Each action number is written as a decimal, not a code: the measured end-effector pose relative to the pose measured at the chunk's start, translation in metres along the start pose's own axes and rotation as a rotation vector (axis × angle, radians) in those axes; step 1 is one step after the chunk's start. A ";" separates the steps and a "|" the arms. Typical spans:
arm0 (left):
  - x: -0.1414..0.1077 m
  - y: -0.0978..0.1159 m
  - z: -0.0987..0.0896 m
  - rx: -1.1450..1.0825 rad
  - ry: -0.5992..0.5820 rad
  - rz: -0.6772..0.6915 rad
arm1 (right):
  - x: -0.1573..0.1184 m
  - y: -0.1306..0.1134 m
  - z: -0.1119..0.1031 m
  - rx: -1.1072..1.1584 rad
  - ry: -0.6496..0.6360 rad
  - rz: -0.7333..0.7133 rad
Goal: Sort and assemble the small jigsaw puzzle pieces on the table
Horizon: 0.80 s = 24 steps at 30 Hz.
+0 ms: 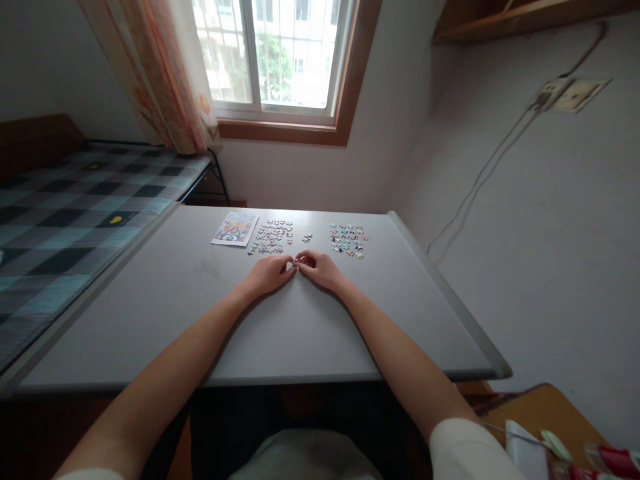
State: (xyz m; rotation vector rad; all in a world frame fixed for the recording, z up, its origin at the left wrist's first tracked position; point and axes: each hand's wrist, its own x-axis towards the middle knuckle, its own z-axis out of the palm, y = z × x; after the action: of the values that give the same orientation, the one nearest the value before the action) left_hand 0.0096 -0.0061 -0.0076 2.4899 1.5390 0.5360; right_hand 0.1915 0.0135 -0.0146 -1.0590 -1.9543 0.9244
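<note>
Over the middle of the grey table [300, 333], my left hand [270, 273] and my right hand [319, 268] meet at the fingertips, both pinching small puzzle pieces [295, 263] between them. Just beyond my left hand lies a spread of loose puzzle pieces [273, 237]. A second spread of pieces [349, 240] lies beyond my right hand, to the right. Between the two spreads sits a small cluster of pieces [307, 238]. At the far left of the pieces, a colourful picture card [235, 229] lies flat.
A bed with a checked cover [100, 193] stands along the left. Beyond the table are a curtain [165, 80] and a window [295, 60]. Cables [475, 187] hang on the right wall. At the lower right, a wooden stool [545, 407] holds several items.
</note>
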 end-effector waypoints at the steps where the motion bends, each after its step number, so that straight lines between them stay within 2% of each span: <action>1: 0.000 0.000 0.000 0.000 0.000 0.000 | 0.000 0.000 0.000 0.002 0.001 -0.002; 7: 0.000 0.001 -0.001 -0.007 -0.010 -0.012 | 0.001 0.005 0.001 0.103 0.031 0.001; 11: -0.001 0.002 -0.002 -0.036 -0.019 -0.003 | 0.009 0.010 -0.010 0.287 0.135 -0.001; 13: -0.001 0.002 -0.002 -0.042 -0.022 0.003 | 0.015 0.015 -0.025 0.325 0.247 0.007; 16: -0.001 0.002 -0.002 -0.030 -0.022 -0.003 | 0.020 0.027 -0.058 0.303 0.454 0.055; 21: -0.001 0.002 -0.002 -0.014 -0.030 -0.011 | 0.008 0.060 -0.116 0.054 0.825 0.245; 24: -0.001 0.002 -0.001 -0.009 -0.033 -0.010 | -0.003 0.075 -0.133 -0.214 0.855 0.417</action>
State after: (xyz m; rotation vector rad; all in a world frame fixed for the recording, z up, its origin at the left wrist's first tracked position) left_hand 0.0101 -0.0081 -0.0060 2.4708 1.5326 0.4962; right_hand 0.3317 0.0746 -0.0138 -1.6794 -1.1454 0.3417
